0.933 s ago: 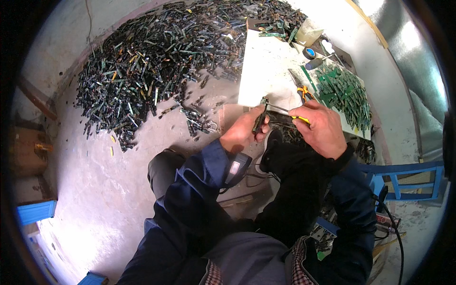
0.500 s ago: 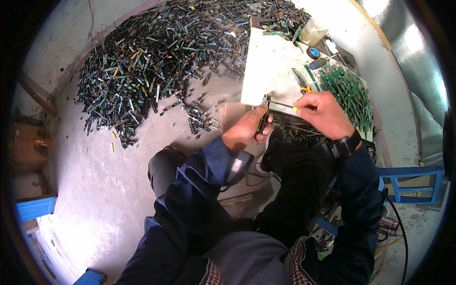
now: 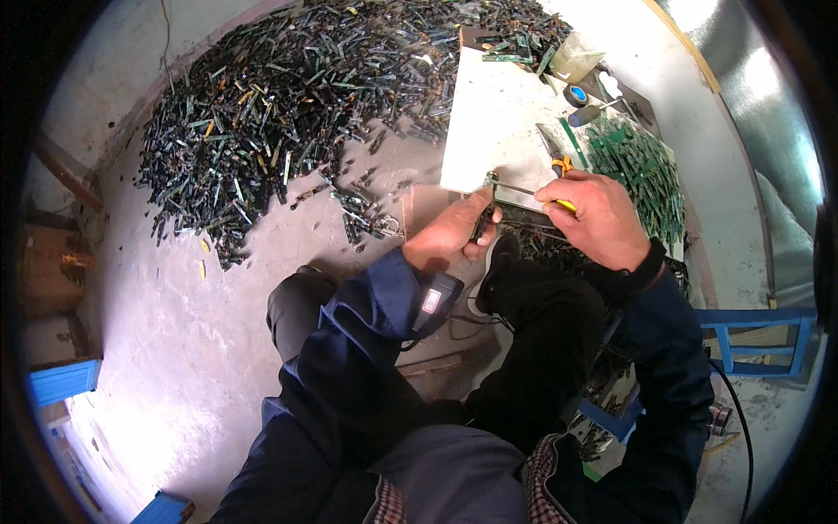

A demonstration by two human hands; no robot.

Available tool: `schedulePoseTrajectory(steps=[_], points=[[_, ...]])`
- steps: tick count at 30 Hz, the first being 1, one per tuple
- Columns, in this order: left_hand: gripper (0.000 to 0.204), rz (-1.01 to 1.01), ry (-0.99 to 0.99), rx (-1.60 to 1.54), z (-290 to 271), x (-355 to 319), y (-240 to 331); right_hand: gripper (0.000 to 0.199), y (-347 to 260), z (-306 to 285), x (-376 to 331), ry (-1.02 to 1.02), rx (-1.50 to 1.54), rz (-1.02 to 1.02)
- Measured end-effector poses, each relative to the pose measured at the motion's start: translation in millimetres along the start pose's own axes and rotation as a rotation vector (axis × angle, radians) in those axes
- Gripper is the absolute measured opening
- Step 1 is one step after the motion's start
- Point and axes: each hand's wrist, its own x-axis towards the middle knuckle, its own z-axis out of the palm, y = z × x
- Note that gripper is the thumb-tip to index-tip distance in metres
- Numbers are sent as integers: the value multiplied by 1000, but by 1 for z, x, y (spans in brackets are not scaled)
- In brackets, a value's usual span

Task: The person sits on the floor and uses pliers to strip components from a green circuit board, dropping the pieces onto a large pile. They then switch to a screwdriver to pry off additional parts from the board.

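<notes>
My left hand (image 3: 454, 230) is closed round a narrow dark strip-shaped part (image 3: 483, 224), held at the near edge of the white board (image 3: 489, 113). Its upper end sticks out past my thumb. In my right hand (image 3: 602, 217) is a screwdriver (image 3: 564, 205) with a yellow-and-black handle; its thin shaft points left and its tip meets the upper end of the part. Just beyond my right hand, pliers with orange-and-black handles (image 3: 561, 162) lie on the board. A heap of green circuit-board strips (image 3: 635, 175) lies to the right.
A large pile of dark strip parts (image 3: 288, 113) covers the floor at the far left. A blue tape roll (image 3: 575, 96) and a cloudy plastic cup (image 3: 576, 59) stand at the board's far right. A blue frame (image 3: 759, 341) stands at the right, a black cable (image 3: 742, 428) beside it.
My right hand has rolled over, its back now turned more upward, and more of the yellow handle shows. The screwdriver tip stays at the part; my left hand has barely moved.
</notes>
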Motion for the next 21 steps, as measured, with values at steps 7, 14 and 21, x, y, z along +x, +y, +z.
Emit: schedulePoseTrajectory(steps=[7,14,21], points=[[44,-40,-65,-76,1,16,-8,11,-7,-24,10,-166,-54,121],[44,-18,9,-170,1,13,-9,5,-7,-26,30,-218,-149,-9],[41,-66,30,-153,-1,10,-7,6,-23,-27,44,-260,-248,-77]])
